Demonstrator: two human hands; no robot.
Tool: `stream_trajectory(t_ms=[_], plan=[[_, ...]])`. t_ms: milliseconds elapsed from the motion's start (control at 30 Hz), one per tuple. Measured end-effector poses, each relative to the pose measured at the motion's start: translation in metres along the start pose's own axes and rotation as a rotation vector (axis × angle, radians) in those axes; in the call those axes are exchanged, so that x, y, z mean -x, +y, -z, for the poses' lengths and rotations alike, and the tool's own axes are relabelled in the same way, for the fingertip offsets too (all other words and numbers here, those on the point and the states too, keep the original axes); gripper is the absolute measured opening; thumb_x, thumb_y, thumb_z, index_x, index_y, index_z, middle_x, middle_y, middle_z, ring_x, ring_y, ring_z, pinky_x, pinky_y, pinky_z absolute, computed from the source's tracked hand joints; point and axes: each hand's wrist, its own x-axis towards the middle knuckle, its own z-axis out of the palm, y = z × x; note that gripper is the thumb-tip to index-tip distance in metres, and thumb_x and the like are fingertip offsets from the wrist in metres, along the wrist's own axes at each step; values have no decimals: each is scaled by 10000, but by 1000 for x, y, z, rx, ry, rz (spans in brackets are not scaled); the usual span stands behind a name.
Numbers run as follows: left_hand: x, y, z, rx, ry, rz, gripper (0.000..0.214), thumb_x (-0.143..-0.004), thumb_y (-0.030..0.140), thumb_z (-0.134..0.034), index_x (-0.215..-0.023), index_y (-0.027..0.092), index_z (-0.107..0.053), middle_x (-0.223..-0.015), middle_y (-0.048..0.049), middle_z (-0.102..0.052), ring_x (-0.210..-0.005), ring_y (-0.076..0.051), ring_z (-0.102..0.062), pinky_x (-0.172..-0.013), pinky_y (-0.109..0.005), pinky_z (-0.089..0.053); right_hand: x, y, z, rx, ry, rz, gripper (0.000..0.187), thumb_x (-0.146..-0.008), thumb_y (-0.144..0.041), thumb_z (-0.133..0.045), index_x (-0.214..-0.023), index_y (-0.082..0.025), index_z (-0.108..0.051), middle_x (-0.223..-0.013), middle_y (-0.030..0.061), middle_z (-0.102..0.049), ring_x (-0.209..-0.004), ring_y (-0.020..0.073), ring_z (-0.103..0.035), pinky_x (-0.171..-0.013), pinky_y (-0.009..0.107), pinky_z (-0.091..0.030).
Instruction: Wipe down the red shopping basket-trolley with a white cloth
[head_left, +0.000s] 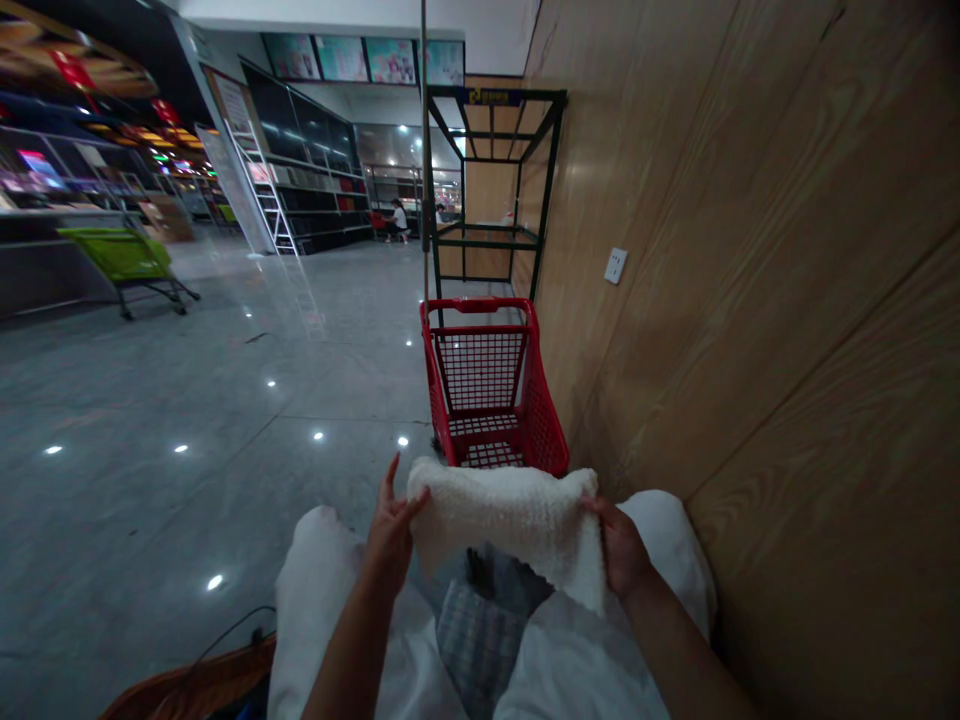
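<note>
Wood panelling point(787, 300) is running along the right of the view, a red wire shopping cart point(491, 390) is standing beside it, and a dark metal shelf frame point(495, 180) is rising just beyond. Closer in, a fleecy white cloth point(510, 515) is stretching between the person's hands, just in front of the cart's near end. The left hand point(391, 535) is pinching one corner, its fingers spreading upward, while the right hand point(619, 545) is pinching the opposite edge, its fingers curling over. A checked fabric point(478, 640) is showing below, partly hidden by the cloth, and a dark shape beside it is too obscured to make out
</note>
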Motion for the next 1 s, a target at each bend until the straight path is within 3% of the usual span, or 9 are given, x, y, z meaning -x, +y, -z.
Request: stream_trajectory(t_ms=[167, 333, 433, 500, 567, 667, 800, 900, 1000], plan=[[9, 16, 7, -144, -179, -124, 906, -504, 330, -859, -1328, 194, -510, -917, -34, -681, -818, -155, -634, -745, -218, -491, 10, -5, 5, 92, 171, 101, 644, -512, -302, -831, -1079, -232, -535, -943, 30, -696, -852, 242, -661, -743, 353, -535], [21, 19, 1, -559, -356, -37, 655, -563, 454, -796, -1142, 177, -664, -1002, -86, -711, -926, -253, -640, -833, -350, -506, 9, -12, 9, 589, 303, 409, 907, -561, -332, -771, -1350, -213, -339, -1122, 74, -623, -930, 233, -632, -780, 331, -522], [24, 18, -5, -944, -217, -206, 445, -581, 437, -780, -964, 215, -726, -909, -59, -724, -886, -249, -649, -850, -378, -506, 7, -19, 20, 988, 360, 456, 635, -649, -319, -689, -1254, -237, -513, -960, 45, -657, -801, 224, -640, -727, 329, -507], [26, 20, -6, -1119, -157, -365, 291, -626, 438, -742, -827, 227, -734, -855, -57, -704, -828, -233, -647, -813, -373, -514, 7, -24, 28, 1191, 362, 483, 280, -699, -339, -635, -959, -241, -671, -826, 43, -645, -738, 224, -626, -697, 332, -496], [28, 24, -4, -1188, -130, -500, 228, -689, 446, -676, -715, 222, -709, -908, -76, -678, -843, -226, -640, -803, -367, -512, 7, -30, 35, 1282, 385, 596, 161, -698, -383, -634, -718, -228, -671, -868, 78, -628, -810, 242, -617, -743, 353, -492], [28, 28, -1, -1138, -166, -521, 264, -750, 460, -591, -716, 209, -667, -967, -76, -665, -867, -211, -632, -772, -327, -509, 5, -35, 36, 1215, 354, 665, 237, -683, -433, -644, -597, -215, -610, -1042, 116, -622, -966, 269, -594, -848, 381, -473], [32, 16, -14, -1024, -74, -356, 307, -793, 487, -515, -728, 197, -594, -626, 6, -596, -597, -153, -559, -546, -242, -439, 6, -24, 10, 946, 195, 413, 285, -737, -482, -600, -695, -204, -646, -897, 87, -686, -884, 252, -627, -816, 362, -484], [48, -9, -43, -911, 47, -391, 312, -831, 482, -475, -753, 198, -577, -644, 8, -599, -600, -146, -553, -560, -243, -444, 13, 4, -24, 599, 140, 275, 404, -768, -577, -573, -869, -196, -661, -903, 65, -688, -914, 239, -626, -814, 338, -491], [65, -28, -66, -865, -298, -452, 275, -814, 437, -532, -895, 195, -635, -840, -45, -682, -781, -179, -619, -725, -285, -504, 20, 33, -45, 310, 62, 124, 412, -737, -588, -639, -880, -203, -599, -801, 13, -657, -772, 192, -625, -686, 285, -507]])
